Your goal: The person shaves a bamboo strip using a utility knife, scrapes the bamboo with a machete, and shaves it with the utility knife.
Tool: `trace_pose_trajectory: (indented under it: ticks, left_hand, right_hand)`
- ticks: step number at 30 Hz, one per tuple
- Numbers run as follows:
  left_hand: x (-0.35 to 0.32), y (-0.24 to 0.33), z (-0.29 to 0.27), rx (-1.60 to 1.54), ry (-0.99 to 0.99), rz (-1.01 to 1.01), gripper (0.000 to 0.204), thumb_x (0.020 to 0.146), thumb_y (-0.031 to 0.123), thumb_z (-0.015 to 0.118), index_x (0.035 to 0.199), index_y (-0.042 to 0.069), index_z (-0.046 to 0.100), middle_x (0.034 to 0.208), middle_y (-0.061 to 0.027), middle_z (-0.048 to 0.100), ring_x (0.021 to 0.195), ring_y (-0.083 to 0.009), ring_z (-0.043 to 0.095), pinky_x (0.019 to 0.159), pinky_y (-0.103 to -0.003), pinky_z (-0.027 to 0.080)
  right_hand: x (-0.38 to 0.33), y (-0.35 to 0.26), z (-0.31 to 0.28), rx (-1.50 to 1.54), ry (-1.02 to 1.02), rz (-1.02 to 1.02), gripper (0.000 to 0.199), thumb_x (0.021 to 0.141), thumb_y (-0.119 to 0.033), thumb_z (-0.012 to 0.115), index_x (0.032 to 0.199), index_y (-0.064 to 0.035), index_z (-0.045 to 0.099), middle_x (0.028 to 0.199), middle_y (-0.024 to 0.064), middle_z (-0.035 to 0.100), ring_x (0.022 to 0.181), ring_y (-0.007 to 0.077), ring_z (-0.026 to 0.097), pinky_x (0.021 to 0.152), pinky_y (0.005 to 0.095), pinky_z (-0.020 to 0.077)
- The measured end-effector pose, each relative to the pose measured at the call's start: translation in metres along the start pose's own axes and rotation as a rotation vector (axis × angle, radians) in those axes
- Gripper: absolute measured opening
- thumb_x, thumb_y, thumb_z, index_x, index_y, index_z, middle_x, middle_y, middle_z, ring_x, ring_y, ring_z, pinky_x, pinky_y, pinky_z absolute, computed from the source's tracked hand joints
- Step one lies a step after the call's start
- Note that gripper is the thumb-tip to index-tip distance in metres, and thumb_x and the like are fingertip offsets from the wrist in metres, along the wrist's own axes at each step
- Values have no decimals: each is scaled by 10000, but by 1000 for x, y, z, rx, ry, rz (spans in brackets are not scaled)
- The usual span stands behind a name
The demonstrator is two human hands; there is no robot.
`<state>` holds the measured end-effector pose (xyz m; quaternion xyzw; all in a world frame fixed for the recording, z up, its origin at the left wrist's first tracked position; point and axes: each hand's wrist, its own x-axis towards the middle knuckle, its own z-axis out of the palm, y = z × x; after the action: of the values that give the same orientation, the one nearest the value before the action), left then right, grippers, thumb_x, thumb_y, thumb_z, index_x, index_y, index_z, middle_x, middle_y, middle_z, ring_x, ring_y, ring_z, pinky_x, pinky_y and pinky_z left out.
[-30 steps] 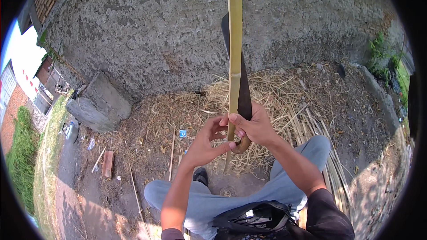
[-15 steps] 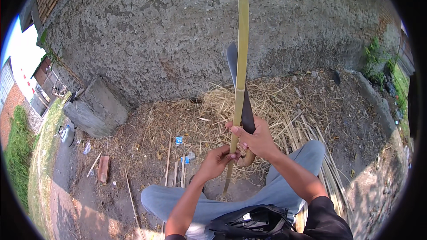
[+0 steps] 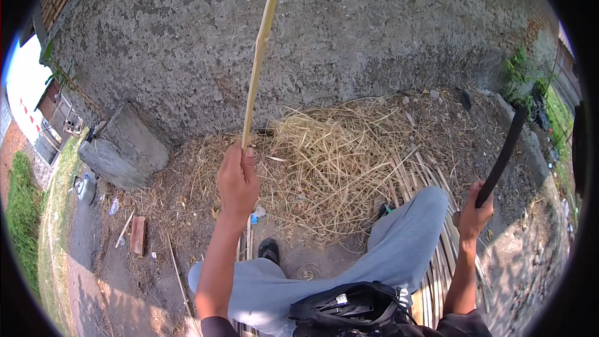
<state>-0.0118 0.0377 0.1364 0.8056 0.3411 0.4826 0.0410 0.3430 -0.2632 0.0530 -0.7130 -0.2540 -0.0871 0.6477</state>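
At the left edge of the frame a concrete block (image 3: 125,148) sits at the foot of the rough wall (image 3: 349,37), with a brick (image 3: 138,235) on the dirt below it. Left of centre, the left hand (image 3: 238,182) is clenched round a long bamboo strip (image 3: 259,56), which rises out of the top of the fist to the upper edge. A heap of straw (image 3: 337,162) fills the middle. At the right, the right hand (image 3: 474,217) grips a dark blade (image 3: 503,155), well apart from the strip.
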Motion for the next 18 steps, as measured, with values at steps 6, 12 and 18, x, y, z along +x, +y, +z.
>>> trace_pose_trajectory:
  ticks: [6, 12, 18]
  left_hand:
    - [-11, -75, -53, 237, -60, 44, 213, 994, 44, 466, 1160, -17, 585, 908, -158, 567, 768, -296, 539, 693, -381, 444]
    - [-106, -122, -101, 667, -163, 5, 274, 861, -36, 504, 1101, 38, 613, 915, -139, 544, 871, -349, 501, 858, -452, 376]
    - [-157, -136, -101, 754, -134, -157, 270, 839, -3, 537, 1088, 67, 616, 946, -110, 537, 924, -319, 481, 898, -452, 319]
  right_hand:
    - [-104, 205, -121, -655, 2, 270, 261, 1007, -218, 499, 951, 30, 557, 698, 177, 552, 630, 288, 546, 621, 419, 432]
    - [-315, 276, -165, -918, -635, 743, 213, 941, -171, 563, 1045, 12, 598, 852, 212, 611, 759, 328, 600, 633, 405, 468]
    - [-300, 289, -132, -923, -800, 1044, 209, 941, -171, 565, 1035, 12, 598, 841, 205, 610, 744, 322, 596, 625, 403, 466]
